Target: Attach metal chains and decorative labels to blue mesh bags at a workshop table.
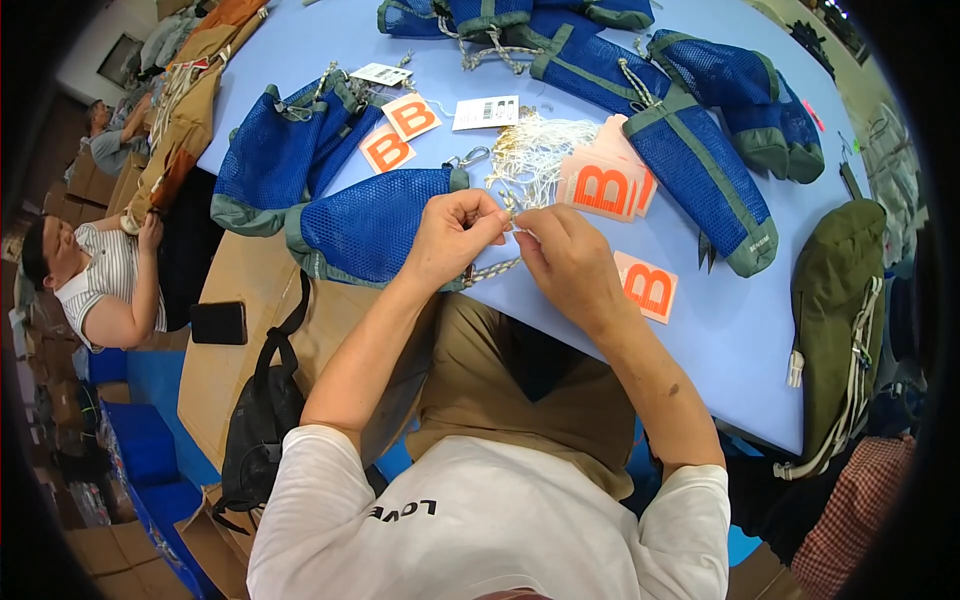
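Note:
A blue mesh drawstring bag point(375, 225) with grey-green trim lies on its side at the table's near edge. Beyond its mouth, my left hand point(455, 238) pinches the bag's patterned cord point(495, 268) between thumb and forefinger. Almost touching those fingertips, my right hand point(575, 265) is closed in a pinch on something small and pale that I cannot make out. A metal clip point(470, 157) rests at the bag's top. Just past my hands sits a tangle of white tag strings point(540, 150). Beside it is a stack of pink hang tags point(598, 187) with orange lettering.
More blue mesh bags point(700, 170) lie across the blue table point(735, 330). A single tag point(645, 286) is near my right wrist, with scissor-like dark tips point(707, 255) beyond. An olive bag point(838, 310) hangs over the right edge. A phone point(218, 323) lies at left; another person point(110, 270) sits beyond.

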A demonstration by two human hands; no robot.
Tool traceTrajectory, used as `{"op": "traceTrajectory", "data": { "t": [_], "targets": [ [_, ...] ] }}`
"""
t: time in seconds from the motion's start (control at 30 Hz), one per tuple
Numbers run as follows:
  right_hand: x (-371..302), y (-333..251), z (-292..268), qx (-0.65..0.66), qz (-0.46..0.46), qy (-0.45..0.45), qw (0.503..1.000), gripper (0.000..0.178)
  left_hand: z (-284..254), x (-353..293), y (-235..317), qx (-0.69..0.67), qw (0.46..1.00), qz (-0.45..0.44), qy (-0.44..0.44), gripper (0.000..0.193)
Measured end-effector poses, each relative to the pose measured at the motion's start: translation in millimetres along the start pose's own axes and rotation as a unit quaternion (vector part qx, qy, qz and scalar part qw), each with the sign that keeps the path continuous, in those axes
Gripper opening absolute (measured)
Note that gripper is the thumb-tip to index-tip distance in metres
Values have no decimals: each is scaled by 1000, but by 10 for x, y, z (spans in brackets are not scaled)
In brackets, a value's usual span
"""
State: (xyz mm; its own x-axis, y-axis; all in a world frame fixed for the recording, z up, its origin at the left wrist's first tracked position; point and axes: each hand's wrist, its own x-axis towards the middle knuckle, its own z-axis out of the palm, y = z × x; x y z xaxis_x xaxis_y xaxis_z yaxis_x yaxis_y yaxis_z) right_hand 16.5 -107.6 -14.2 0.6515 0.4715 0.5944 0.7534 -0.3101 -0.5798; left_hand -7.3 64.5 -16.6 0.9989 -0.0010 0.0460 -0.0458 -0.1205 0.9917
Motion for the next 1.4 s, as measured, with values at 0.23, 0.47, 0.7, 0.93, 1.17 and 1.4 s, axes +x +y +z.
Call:
{"op": "traceTrajectory", "data": {
  "t": [0.23,0.47,0.7,0.93,1.17,1.4],
  "targets": [
    [0,8,12,-51,-27,-2,998,11,15,-9,15,4,1000,3,8,11],
    [-5,32,28,-55,-28,-3,998,10,12,1,-78,1,999,38,22,10],
    [-3,26,17,-13,4,-10,1000,11,17,-12,-44,2,999,48,8,9],
    [1,16,9,-6,23,-18,1000,10,15,-20,-58,15,998,54,8,9],
    [1,19,13,7,31,-16,999,10,10,-18,-80,30,997,72,4,9],
    [25,109,22,47,21,24,998,10,48,-24,-15,78,993,82,29,10]
  ]
}}
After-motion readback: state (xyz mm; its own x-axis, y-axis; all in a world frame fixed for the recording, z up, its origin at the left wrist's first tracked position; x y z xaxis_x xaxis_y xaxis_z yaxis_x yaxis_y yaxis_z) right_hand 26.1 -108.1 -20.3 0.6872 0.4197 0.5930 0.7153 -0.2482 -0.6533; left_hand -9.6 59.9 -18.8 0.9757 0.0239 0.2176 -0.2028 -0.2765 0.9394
